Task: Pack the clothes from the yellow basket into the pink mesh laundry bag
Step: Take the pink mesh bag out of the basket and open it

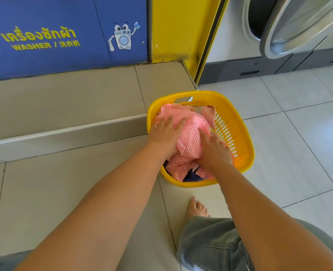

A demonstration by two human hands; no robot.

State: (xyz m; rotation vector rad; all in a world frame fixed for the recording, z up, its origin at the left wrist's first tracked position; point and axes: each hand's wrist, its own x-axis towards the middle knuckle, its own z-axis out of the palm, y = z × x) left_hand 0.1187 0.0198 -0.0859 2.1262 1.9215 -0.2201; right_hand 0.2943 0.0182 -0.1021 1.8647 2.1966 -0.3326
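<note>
basket (240,122) sits on the floor tiles (308,133), centre right of frame. inside: pink mesh bag (191,137) heaped on top, dark clothes (193,176) showing beneath at the lower edge, a peach garment (209,112) at the upper side. left hand (164,133) lies flat and unclenched on the bag; right hand (215,151) presses the mesh, grip cannot be told.

Tiled floor, basket and foot

The pale tiled floor (298,145) carries the yellow basket (242,133) at centre; a bare foot (197,209) rests at six o'clock from it.
</note>
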